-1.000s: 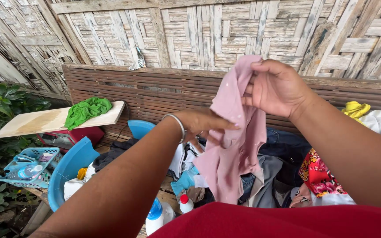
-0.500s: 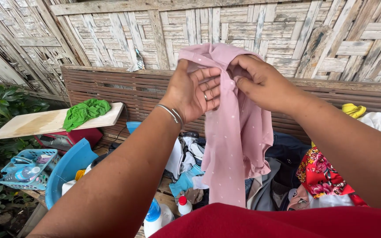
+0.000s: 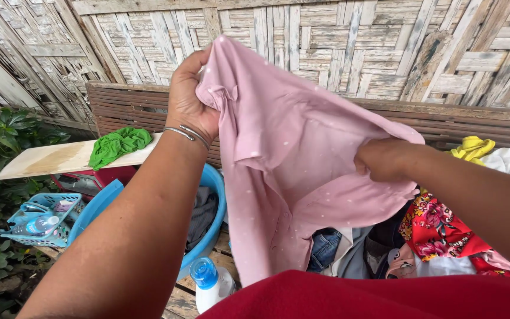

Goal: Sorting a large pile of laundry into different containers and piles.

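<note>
— Two hands on it now, well apart. Half a second ago they were bunched together at the top of the pink garment (image 3: 290,171); what changed?

— My left hand (image 3: 190,100) has gone up and to the left, its fingers (image 3: 193,62) pinched shut on the top edge of the cloth. My right hand (image 3: 385,159) has dropped lower and to the right, closed on the other edge, so the garment is now spread wide between them instead of hanging in a narrow fold.

— Where does it hang?

— In the air in front of me, above the blue basin (image 3: 211,195) and the heap of clothes (image 3: 438,230).

— And the rest?

— The green cloth (image 3: 116,145) lies on the wooden bench (image 3: 48,159) as before, and the blue-capped bottle (image 3: 208,283) stands below the garment.
</note>
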